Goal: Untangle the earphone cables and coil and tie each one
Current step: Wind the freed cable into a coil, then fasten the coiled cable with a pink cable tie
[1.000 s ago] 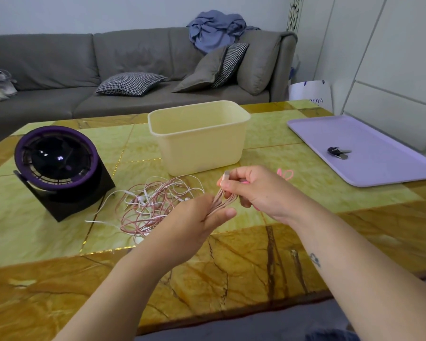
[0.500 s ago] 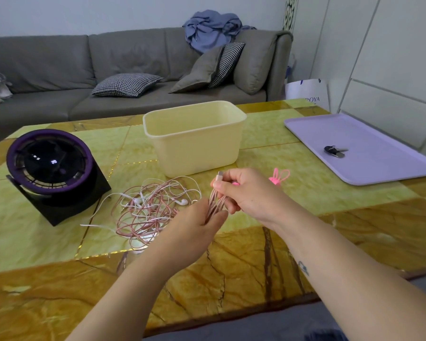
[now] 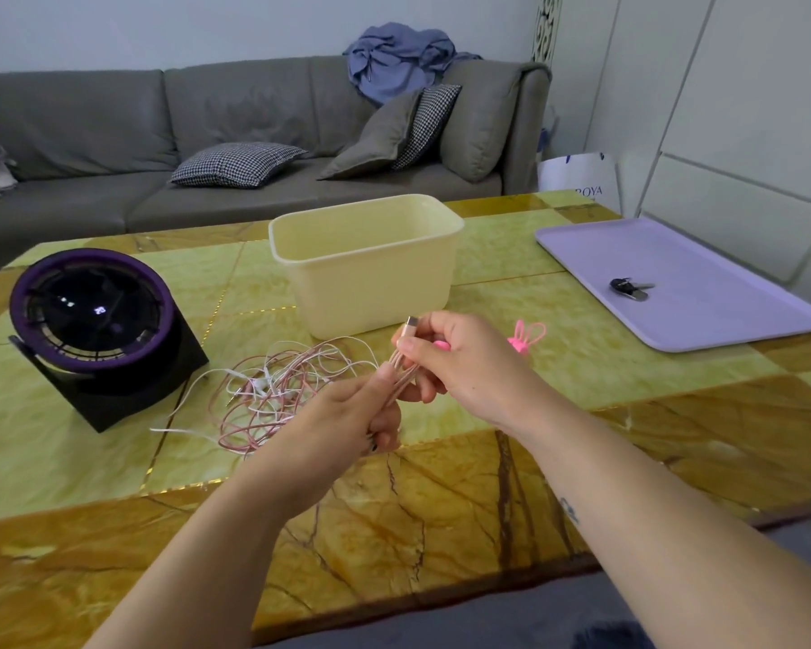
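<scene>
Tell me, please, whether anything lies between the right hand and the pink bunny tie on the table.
Nothing visible does: the pink bunny tie lies on the table just right of the right hand, which grips the coiled pink cable.

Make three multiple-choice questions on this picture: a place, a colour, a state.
1. Where do the dark metal keys lie? A on the flat lilac plastic tray; B on the floor; C in a drawer.
2. Which colour is the ring of the round black table fan? A red; B white; C purple.
3. The folded pink cable bundle is: A untouched; B gripped by both hands; C gripped by one hand only.
Answers: 1 A, they rest on it; 2 C, the rim shows purple; 3 B, left hand and right hand both hold it.
</scene>
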